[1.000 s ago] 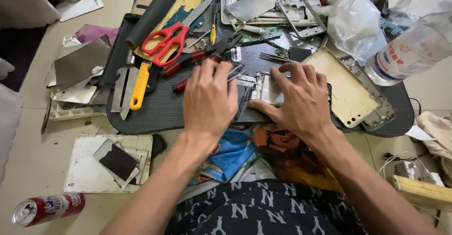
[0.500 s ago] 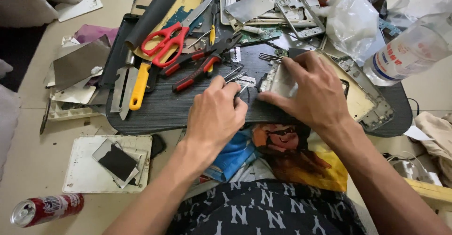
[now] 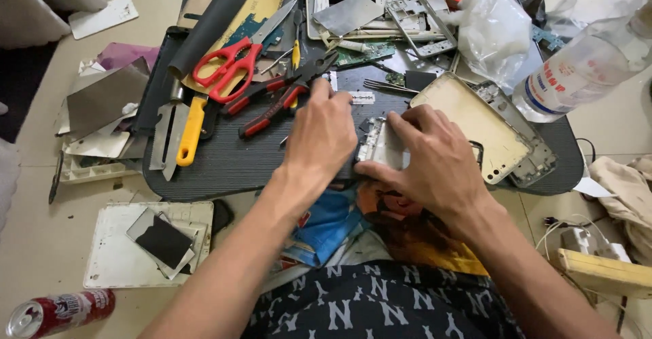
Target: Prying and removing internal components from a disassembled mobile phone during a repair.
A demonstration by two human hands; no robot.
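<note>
Phone frame (image 3: 382,145), one; perhaps gripped by two hands.

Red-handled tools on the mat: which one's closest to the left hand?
The red-and-black pliers, jaws almost at the left hand. The red scissors lie farther up-left.

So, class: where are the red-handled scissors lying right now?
In the head view, the red-handled scissors lie at the upper left of the dark mat, just above the red-and-black pliers and left of the left hand.
</note>
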